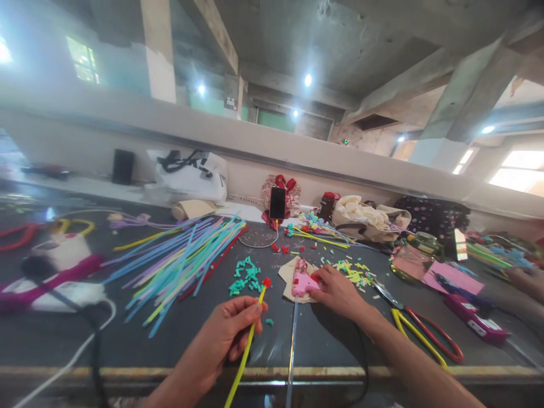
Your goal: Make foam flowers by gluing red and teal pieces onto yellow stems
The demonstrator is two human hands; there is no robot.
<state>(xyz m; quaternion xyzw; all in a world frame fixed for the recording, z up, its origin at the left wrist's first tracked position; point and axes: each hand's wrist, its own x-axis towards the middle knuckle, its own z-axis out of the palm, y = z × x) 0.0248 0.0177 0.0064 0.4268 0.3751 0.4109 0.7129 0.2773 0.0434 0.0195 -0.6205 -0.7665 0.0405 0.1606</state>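
- The left hand (232, 328) is curled closed around a yellow-green stick (249, 345), pinched between thumb and fingers; the stick runs up from the table's near edge and carries a small red piece (267, 281) at its top end.
- The right hand (338, 292) lies loosely bent over a pink glue gun (301, 280), fingertips on its body; whether it truly grips the gun I cannot tell.
- The glue gun rests on a scrap of tan paper (289, 283) in the middle of the dark table (314, 334).
- Left of the stick lies a scatter of teal cut pieces (245, 277), and beyond that a fan of long coloured sticks (182, 255).
- Right of the right hand are yellow-green cut bits (355, 272) and scissors (420, 331) with red and yellow handles.
- A phone (277, 203) stands upright at the back with its screen dark.
- A cream cloth bag (369, 218) sits by the wall, bunched cloth showing at its mouth.
- A white bag (191, 175) sits farther left; its dark print is too blurred to read.
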